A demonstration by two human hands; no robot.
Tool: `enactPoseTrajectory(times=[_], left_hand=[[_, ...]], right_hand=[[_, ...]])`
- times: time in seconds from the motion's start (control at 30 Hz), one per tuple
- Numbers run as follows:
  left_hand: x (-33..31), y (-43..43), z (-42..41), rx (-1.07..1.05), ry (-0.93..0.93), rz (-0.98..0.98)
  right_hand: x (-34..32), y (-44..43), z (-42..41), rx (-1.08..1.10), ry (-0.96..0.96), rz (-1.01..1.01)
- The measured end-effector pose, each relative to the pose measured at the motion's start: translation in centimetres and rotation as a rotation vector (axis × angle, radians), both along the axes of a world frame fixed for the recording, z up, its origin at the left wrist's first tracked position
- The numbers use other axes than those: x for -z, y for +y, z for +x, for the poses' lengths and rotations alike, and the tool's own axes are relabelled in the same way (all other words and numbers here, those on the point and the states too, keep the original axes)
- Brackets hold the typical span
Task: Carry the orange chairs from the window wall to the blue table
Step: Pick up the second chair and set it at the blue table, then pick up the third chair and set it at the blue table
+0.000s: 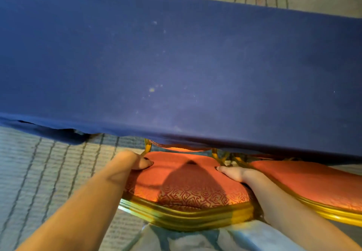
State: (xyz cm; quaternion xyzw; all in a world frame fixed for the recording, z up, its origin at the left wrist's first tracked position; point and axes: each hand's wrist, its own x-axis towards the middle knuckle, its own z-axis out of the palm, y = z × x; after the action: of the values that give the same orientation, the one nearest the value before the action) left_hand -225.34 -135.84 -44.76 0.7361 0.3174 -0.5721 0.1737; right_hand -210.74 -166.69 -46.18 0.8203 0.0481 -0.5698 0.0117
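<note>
so, two orange chairs show, both at the long side of one table (176, 64) draped in dark blue cloth that crosses the whole view. the near chair (186, 190) sits in the middle, right in front of the person, its patterned orange seat rimmed by a gold frame (184, 216); its far end reaches just under the hanging edge of the tablecloth, where gold tubes rise out of sight. the second chair (313, 186) stands just beside it on the right, its seat angled away and its far end also tucked below the cloth edge.

two bare hands are on the near chair. the left hand (131, 165) grips the left side of the seat, its fingers (146, 162) curled over the cushion edge, nails dark. the right hand (233, 173) grips the right side, in the narrow gap between the two chairs, thumb lying on top of the cushion and the other fingers hidden below the seat edge.

a dark shadow falls across the middle of the near seat. a pale carpet (49, 162) with thin dark stripes covers the floor on both sides of the table. a pale blue cloth (244, 237) fills the bottom edge below the gold frame; i cannot tell what it is.
</note>
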Motion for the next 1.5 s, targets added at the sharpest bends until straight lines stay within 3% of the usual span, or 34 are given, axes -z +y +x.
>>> enactPoseTrajectory(times=[0.17, 0.43, 0.7, 1.03, 1.27, 1.5], left_hand=[[-1.5, -1.3, -0.4, 0.034, -0.126, 0.038], [-5.8, -4.5, 0.0, -0.048, -0.54, -0.118], [-11.8, -8.1, -2.6, -0.154, -0.929, -0.217], [-21.1, -16.0, -7.2, -0.041, -1.28, -0.173], [-27.6, -24.9, -5.5, 0.032, -1.457, -0.246], [-34.3, -40.8, -2.1, 0.143, -1.588, -0.362]], right_hand=[[-2.9, 0.8, 0.0, 0.025, -0.039, 0.075], [-8.4, 2.2, -3.2, 0.333, -0.44, 0.456], [-14.1, -0.4, -10.9, 0.389, -0.723, 0.61], [-21.3, -6.9, -18.3, 0.426, -0.961, 0.782], [-27.5, -15.8, -18.1, 0.472, -1.128, 0.887], [-34.1, -32.0, -16.8, 0.544, -1.268, 0.906]])
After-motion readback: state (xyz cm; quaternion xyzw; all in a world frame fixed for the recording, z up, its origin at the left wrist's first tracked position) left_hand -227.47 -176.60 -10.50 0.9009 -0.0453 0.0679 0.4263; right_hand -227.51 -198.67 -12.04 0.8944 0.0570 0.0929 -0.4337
